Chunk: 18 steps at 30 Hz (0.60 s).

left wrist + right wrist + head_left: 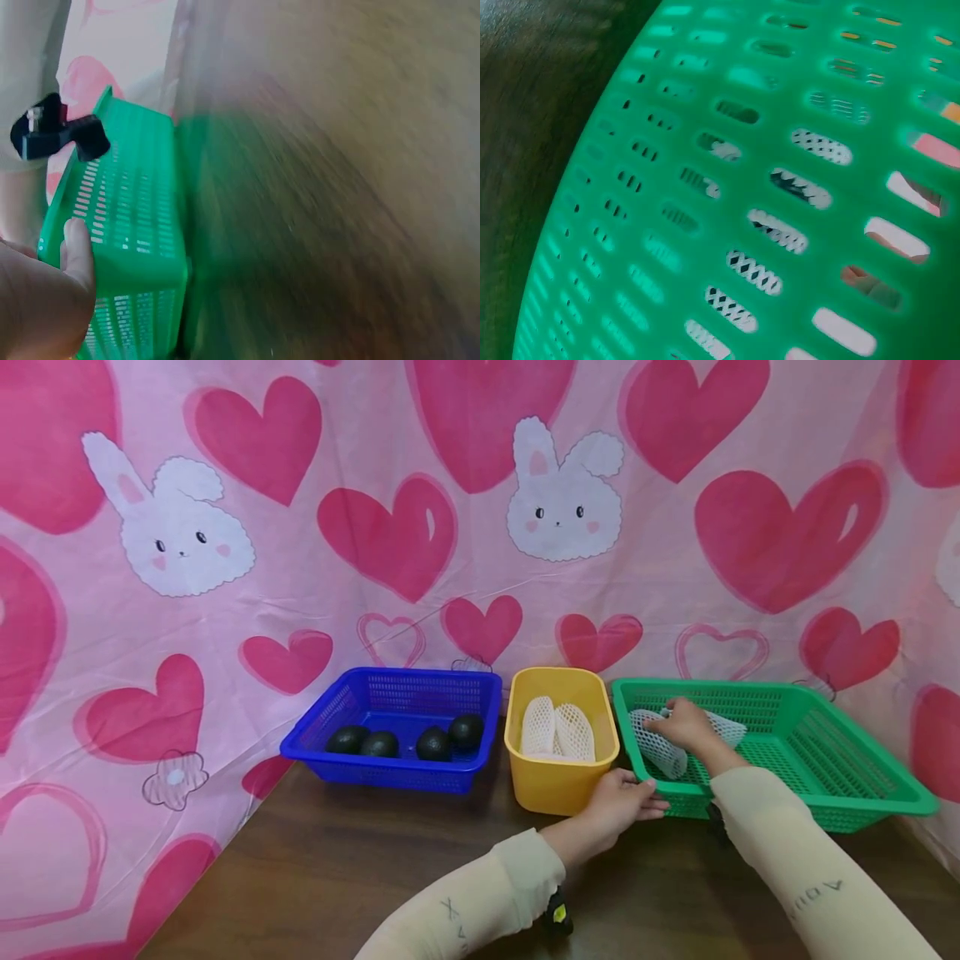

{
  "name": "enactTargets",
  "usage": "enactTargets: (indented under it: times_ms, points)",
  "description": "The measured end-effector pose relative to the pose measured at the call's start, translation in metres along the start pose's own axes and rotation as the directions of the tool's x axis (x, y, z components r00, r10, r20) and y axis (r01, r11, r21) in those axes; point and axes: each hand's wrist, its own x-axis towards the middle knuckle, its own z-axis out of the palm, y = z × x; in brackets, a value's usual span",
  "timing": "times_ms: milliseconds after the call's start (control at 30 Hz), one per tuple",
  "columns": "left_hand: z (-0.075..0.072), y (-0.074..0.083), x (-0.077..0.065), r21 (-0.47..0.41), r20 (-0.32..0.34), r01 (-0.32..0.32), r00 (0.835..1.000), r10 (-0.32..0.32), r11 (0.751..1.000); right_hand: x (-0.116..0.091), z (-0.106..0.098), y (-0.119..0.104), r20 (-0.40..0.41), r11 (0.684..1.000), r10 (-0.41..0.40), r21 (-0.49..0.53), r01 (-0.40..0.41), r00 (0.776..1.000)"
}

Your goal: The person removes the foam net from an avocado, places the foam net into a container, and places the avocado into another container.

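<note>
You had a brown wood-grained table [300, 877] before you, its surface blurred in the left wrist view, and a pink cloth [480, 581] printed with hearts and white rabbits hung behind it and down its left side. A blue basket [390, 774] stood at the left with four dark round fruits [379, 744] in it, a yellow bin [558, 785] holding white foam nets [573, 732] stood in the middle, and a green basket [795, 752] was just right of it. Your left hand [615, 806] touched the green basket's near left corner, its fingers fairly straight. Your right hand [690, 727] was inside that basket, fingers bent at a white net sleeve [663, 753] in its left end; whether they grasped it, you could not tell. Another net piece [727, 728] lay just beyond that hand.
</note>
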Motion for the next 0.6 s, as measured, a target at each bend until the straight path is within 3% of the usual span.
enactTargets:
  times_ms: [233, 600]
  points:
    - [0.003, 0.002, -0.001, -0.056, 0.021, 0.038, 0.999, -0.037, 0.998, 0.01, 0.005, 0.005, 0.022, 0.999, -0.002, -0.048, 0.003, 1.0]
    - [0.004, 0.004, -0.002, -0.065, 0.045, 0.055, 0.998, -0.052, 0.996, 0.016, 0.011, 0.01, 0.016, 0.993, -0.039, -0.107, 0.041, 0.999]
